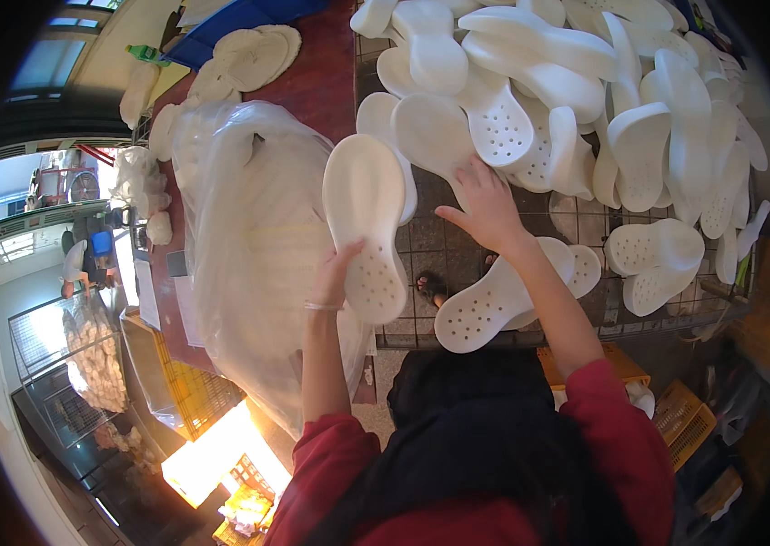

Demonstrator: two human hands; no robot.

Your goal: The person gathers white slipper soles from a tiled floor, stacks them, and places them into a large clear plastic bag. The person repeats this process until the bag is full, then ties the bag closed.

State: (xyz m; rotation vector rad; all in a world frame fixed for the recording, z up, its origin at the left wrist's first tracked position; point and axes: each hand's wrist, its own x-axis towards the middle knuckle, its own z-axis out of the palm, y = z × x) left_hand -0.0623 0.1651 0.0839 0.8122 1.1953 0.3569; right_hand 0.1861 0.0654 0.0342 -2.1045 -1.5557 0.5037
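My left hand (pixel 337 278) is closed round the narrower part of a white foam insole (pixel 364 182) with small round holes in one end. It holds that insole upright at the edge of the wire mesh rack, beside a large clear plastic bag (pixel 262 209) of white pieces. A little to the right, my right hand (pixel 485 205) reaches over the rack with its fingers stretched out and its thumb apart. Its fingertips touch another white insole (pixel 430 127). Below my right forearm lies a perforated insole (pixel 485 309), partly covering one behind it.
A heap of white insoles (pixel 558 73) covers the far and right parts of the mesh rack (pixel 421 241). More white pieces (pixel 257 59) lie on the dark red table (pixel 326 82), near a blue bin (pixel 239 27). Yellow crates (pixel 683 423) stand below.
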